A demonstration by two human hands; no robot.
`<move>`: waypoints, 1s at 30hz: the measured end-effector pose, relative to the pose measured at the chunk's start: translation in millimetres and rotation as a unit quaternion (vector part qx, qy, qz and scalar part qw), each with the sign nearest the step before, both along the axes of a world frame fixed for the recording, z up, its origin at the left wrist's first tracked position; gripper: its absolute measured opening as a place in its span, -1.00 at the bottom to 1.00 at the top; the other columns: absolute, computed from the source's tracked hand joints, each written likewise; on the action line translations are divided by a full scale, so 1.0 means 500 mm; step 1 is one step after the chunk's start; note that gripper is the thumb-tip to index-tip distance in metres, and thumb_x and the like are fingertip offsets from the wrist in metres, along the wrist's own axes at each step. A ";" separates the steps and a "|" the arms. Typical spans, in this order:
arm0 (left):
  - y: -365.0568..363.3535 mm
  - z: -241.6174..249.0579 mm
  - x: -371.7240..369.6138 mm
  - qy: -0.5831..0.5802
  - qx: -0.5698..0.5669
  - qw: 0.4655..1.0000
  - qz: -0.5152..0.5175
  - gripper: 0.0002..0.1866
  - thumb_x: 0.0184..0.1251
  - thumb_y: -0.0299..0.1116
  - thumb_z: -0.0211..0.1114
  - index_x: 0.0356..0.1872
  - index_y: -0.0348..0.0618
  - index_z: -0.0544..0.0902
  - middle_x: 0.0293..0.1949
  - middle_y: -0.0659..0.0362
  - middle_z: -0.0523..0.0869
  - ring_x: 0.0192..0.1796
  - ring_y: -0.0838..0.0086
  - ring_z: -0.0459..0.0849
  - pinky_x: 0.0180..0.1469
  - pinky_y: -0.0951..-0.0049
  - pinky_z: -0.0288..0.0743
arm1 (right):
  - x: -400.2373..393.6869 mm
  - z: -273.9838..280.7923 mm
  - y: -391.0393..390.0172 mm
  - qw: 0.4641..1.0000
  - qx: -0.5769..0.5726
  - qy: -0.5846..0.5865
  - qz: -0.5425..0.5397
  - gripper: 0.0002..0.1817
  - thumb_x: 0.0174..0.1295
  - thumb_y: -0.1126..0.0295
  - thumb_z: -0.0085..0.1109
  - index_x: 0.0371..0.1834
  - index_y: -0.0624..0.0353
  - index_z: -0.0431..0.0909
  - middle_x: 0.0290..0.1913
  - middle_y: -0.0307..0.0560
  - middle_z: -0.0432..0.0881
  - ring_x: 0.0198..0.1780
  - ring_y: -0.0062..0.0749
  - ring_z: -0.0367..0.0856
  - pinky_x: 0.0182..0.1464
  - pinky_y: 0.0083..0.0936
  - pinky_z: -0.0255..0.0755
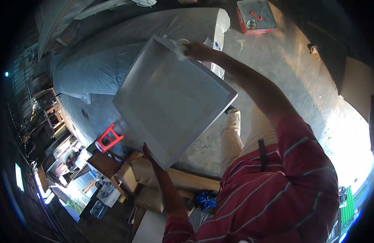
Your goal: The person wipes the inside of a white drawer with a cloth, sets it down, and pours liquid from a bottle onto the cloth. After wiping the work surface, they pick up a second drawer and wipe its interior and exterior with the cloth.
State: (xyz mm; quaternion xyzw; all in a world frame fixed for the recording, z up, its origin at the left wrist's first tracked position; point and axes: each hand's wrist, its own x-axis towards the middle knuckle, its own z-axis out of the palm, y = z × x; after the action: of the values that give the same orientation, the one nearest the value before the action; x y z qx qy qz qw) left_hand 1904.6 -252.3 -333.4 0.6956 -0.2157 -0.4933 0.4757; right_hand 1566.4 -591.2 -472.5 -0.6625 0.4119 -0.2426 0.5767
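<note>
A large square grey panel (174, 101) with a pale border is held up in front of me at a tilt. My left hand (147, 152) grips its lower left edge, with the fingers partly hidden behind it. At the upper edge, my right hand (198, 52) is closed on a whitish wad (182, 47) that overlaps the panel's border. The wad is blurred, and I cannot tell whether it is a cloth or a roll. Behind the panel lies a big bulky form under a plastic sheet (90, 71).
A red can with a grey top (255, 18) stands on the concrete floor (284, 60) at the upper right. A red stool (109, 138) is at the lower left of the panel. Close to my legs is a tan sofa (187, 178) with a blue bag (205, 199). Cluttered shelves (53, 117) line the left.
</note>
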 end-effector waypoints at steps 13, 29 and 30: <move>-0.125 0.156 -0.130 0.075 0.080 0.988 0.110 -0.31 0.20 0.07 0.02 0.22 -0.27 0.30 0.05 -0.01 0.46 0.06 0.15 0.47 0.08 0.20 0.37 | -0.336 0.171 0.277 0.930 -0.108 0.131 -0.327 -0.62 0.05 0.40 0.08 -0.01 0.21 0.51 -0.26 0.21 0.55 -0.22 0.00 0.58 -0.16 -0.27 0.45; -0.110 0.133 -0.182 0.083 0.045 0.989 0.118 -0.37 0.22 0.01 0.07 0.14 -0.33 0.33 -0.01 -0.03 0.47 0.03 0.17 0.48 0.03 0.21 0.37 | -0.454 0.078 0.299 0.877 -0.184 0.238 -0.374 -0.69 0.07 0.54 0.10 -0.06 0.13 0.52 -0.18 0.05 0.53 -0.22 -0.05 0.54 -0.19 -0.34 0.48; -0.110 0.125 -0.179 0.089 0.033 0.988 0.123 -0.40 0.22 -0.02 0.08 0.12 -0.34 0.35 -0.04 -0.02 0.48 0.01 0.18 0.49 0.02 0.22 0.38 | -0.460 0.085 0.292 0.876 -0.188 0.236 -0.376 -0.69 0.07 0.54 0.10 -0.06 0.13 0.52 -0.18 0.05 0.53 -0.22 -0.05 0.54 -0.19 -0.34 0.48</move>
State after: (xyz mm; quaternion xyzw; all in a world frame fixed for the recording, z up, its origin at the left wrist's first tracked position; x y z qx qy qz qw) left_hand 1815.2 -307.4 -270.8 0.6853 -0.0688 -0.4977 0.5272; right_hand 1336.7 -445.2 -430.1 -0.5908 0.7009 -0.3504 0.1923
